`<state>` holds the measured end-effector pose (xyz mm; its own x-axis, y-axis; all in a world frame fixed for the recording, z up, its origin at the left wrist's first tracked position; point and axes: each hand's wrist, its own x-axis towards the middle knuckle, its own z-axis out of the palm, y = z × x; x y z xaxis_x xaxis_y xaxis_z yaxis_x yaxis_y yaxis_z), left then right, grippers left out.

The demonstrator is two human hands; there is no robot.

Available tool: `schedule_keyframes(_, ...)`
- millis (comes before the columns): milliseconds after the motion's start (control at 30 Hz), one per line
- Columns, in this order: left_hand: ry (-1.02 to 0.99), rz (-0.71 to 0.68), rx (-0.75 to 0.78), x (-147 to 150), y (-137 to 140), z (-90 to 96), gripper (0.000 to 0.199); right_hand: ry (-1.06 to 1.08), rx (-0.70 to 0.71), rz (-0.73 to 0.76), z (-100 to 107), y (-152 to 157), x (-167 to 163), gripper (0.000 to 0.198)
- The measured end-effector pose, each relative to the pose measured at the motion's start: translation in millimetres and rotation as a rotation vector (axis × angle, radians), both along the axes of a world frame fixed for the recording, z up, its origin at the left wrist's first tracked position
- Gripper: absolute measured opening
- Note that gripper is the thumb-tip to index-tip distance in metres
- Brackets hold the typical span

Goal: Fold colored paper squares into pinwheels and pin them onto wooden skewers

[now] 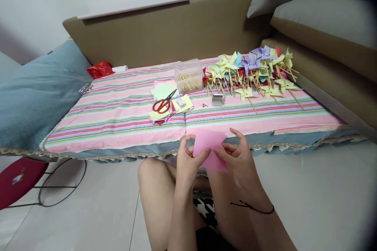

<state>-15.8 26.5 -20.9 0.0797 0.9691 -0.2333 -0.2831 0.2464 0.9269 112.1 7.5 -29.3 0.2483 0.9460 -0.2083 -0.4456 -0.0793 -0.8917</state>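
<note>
A pink sheet of paper [209, 141] is held up above my knees. My left hand [190, 155] pinches its left side, thumb in front and fingers behind. On the other side, my right hand [235, 153] grips the paper between thumb and fingers, with one finger raised. The right edge of the sheet looks notched. Beyond it on the striped cloth lie red-handled scissors [162, 105] on stacked coloured paper [159, 116]. A small white box [180, 103] rests on the paper too. Next to these is a small open grey box [218, 100] with tiny metal pieces [204, 105] beside it.
A clear plastic container [189, 71] holds many wooden sticks. Finished paper pinwheels [250, 62] are heaped at the right, several lying in front. A red plastic bag [100, 70], a white roll [120, 68] and a shiny metallic bundle [86, 88] sit left. A red stool [22, 180] stands lower left.
</note>
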Motion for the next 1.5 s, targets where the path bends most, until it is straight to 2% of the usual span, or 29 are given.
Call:
schedule_keyframes(133,-0.014,0.003,0.002,-1,1,0.2,0.033,-0.006,-0.008,0.027,-2,0,2,0.091)
schedule_keyframes(300,-0.036,0.053,0.164,-5,4,-5.1,0.021,0.021,-0.057,0.122,-4,-1,4,0.097)
schedule_keyframes(433,0.034,0.067,0.23,-10,5,-6.3,0.014,0.008,-0.086,0.137,-7,-1,4,0.098)
schedule_keyframes(633,0.166,-0.054,0.356,-15,4,-2.7,0.009,-0.041,-0.085,0.139,-11,-1,7,0.094)
schedule_keyframes(867,0.196,-0.197,0.341,-18,1,2.6,0.013,-0.066,-0.071,0.137,-11,-2,10,0.09)
schedule_keyframes(1000,0.153,-0.152,0.342,-16,3,-1.1,0.032,-0.101,-0.083,0.131,-8,-3,10,0.092)
schedule_keyframes(1167,-0.02,-0.091,0.195,-12,2,-3.1,0.05,-0.132,-0.085,0.141,-6,-2,8,0.094)
schedule_keyframes(1267,-0.027,-0.087,0.194,-13,2,-2.4,0.042,-0.144,-0.09,0.145,-5,-3,9,0.095)
schedule_keyframes(1400,0.081,-0.108,0.238,-14,2,-0.4,0.014,-0.172,-0.084,0.159,-6,-3,9,0.093)
schedule_keyframes(1500,0.12,-0.127,0.236,-13,2,1.9,0.009,-0.176,-0.073,0.166,-6,-3,8,0.09)
